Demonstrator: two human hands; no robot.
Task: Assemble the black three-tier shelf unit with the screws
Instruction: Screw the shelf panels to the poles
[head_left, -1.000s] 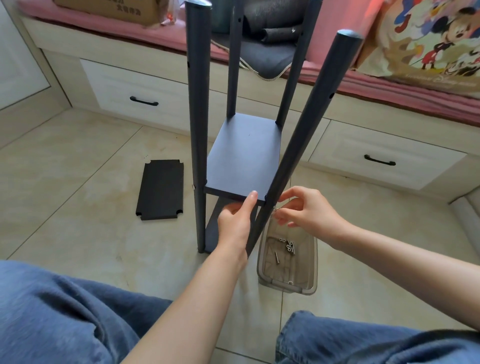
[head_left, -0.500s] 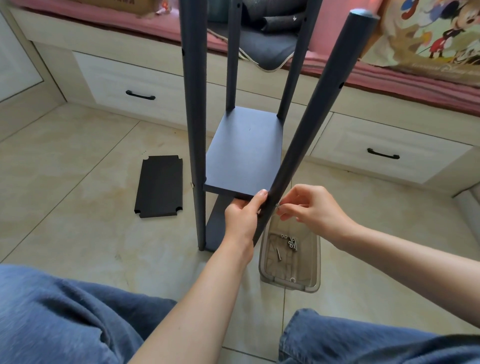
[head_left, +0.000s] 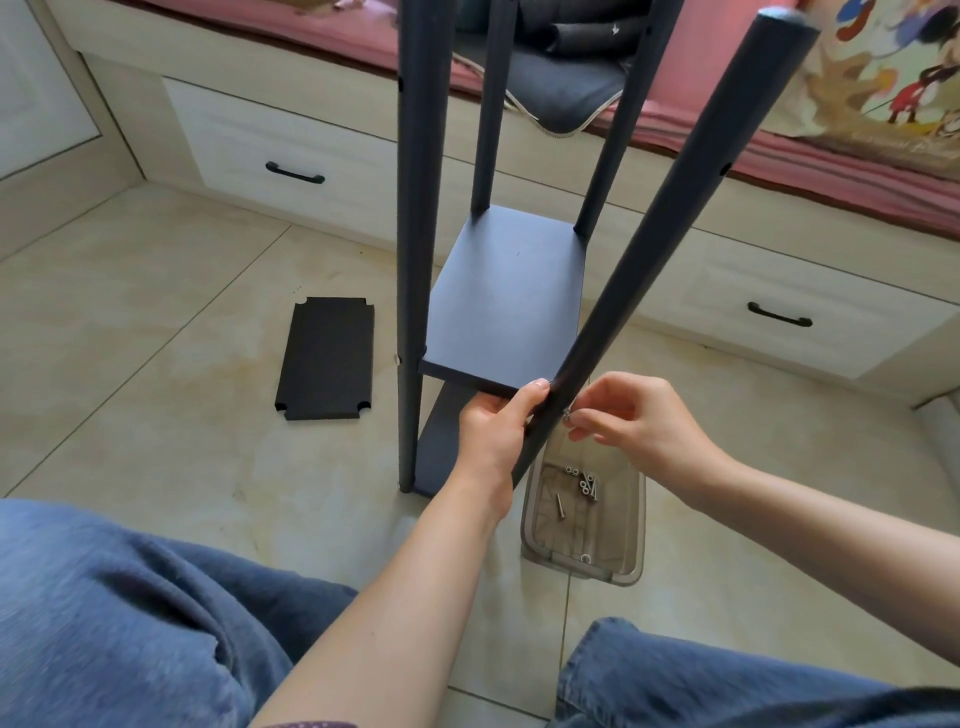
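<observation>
A small silver screw (head_left: 568, 414) is pinched between the thumb and fingertips of the right hand (head_left: 631, 423), held against the outer side of the near right post (head_left: 670, 228) of the black shelf unit, level with the middle shelf board (head_left: 506, 306). The same post is gripped by the left hand (head_left: 493, 431) from the other side, its fingers curled under the front edge of the board and its thumb laid up along the post. The post is seen leaning to the right toward its capped top, while the near left post (head_left: 413, 208) and the two rear posts stand close to upright. A lower board (head_left: 441, 447) is seen beneath the middle one, close to the tiled floor (head_left: 156, 312) on which the unit is stood. Just beside the foot of the right post, below the right hand, a clear plastic tray (head_left: 631, 566) is set on the floor, with loose screws (head_left: 587, 483) gathered at its far end. A third black board (head_left: 327, 358), notched at its corners, is laid flat on the tiles well to the left of the unit. Blue denim-clad knees (head_left: 130, 613) are seen in the foreground, and white drawers (head_left: 291, 145) under a pink-cushioned bench (head_left: 831, 156) fill the background
</observation>
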